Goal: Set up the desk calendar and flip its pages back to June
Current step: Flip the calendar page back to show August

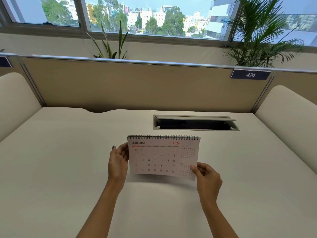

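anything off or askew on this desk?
Minor only: the calendar shows August, not June, its page slightly tilted between left hand and right hand. The cable hatch lid is propped open.

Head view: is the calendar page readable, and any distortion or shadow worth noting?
Head view: the desk calendar reads AUGUST 2026, though its left date column looks washed out; wide-angle bending curves the partition rail; a soft shadow lies on the desk below the page; daylight comes from the windows.

My spiral-bound desk calendar [163,157] stands nearly upright above the white desk, wire binding on top. It faces me. Its front page reads August 2026.
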